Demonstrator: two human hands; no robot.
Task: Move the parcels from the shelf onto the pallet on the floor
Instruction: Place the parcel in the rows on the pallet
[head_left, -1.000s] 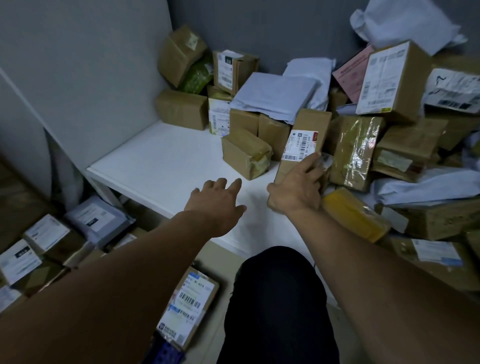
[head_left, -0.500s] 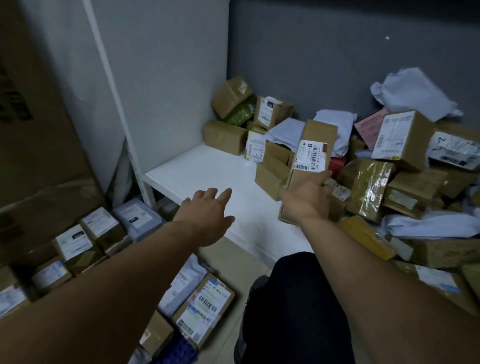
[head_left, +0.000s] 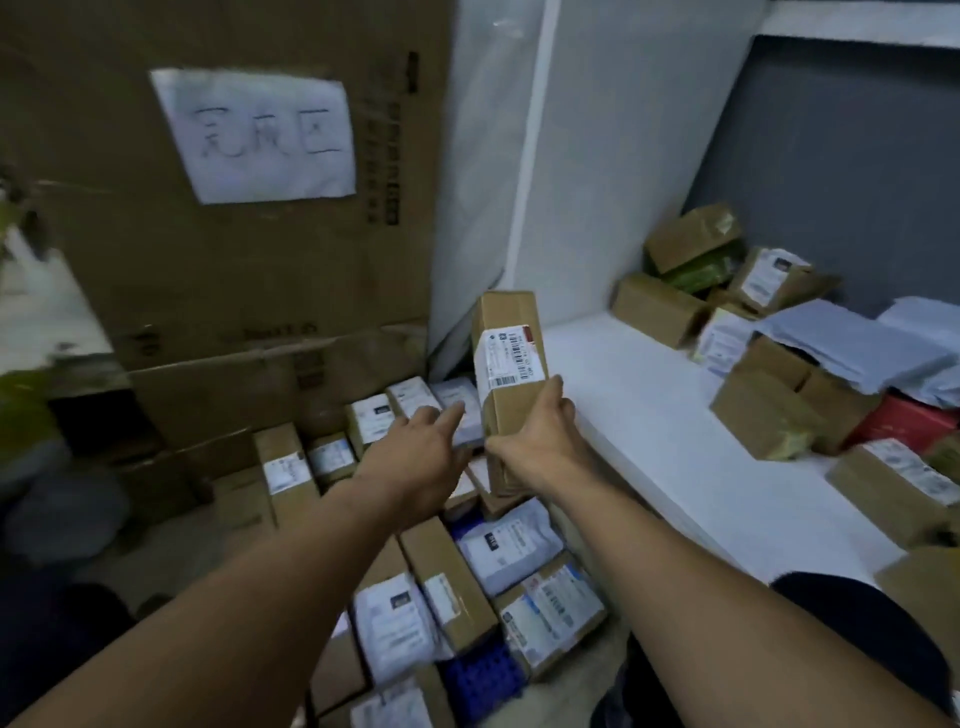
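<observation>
Parcel in hand is a long, narrow brown cardboard box (head_left: 506, 332) with a white barcode label (head_left: 511, 358) on the face turned toward the camera. Its long axis stands almost upright, and the top end leans a little away from the person. The right hand (head_left: 535, 441) grips its lower half: the thumb lies on the left edge and the other fingers are curled round the right edge. The left hand (head_left: 415, 457) is just to the left of the box and holds nothing, its fingers straight and a little spread. Its fingertips come very near the box's left side, but the picture is soft there and I cannot say if they touch it.

The box hangs in the air, off the white shelf board (head_left: 649, 415). That board lies to the right of the right hand, with more brown cardboard parcels (head_left: 763, 410) at its far side. Below both hands and nearer to the person is the blue plastic pallet (head_left: 485, 680), mostly covered by labelled boxes and white bags (head_left: 447, 577) lying flat. In my judgement the coming move goes downward and slightly left, and the box should be turned from upright to flat. The right hand alone carries it; the left is on the pile's side and could steady the lower end.
</observation>
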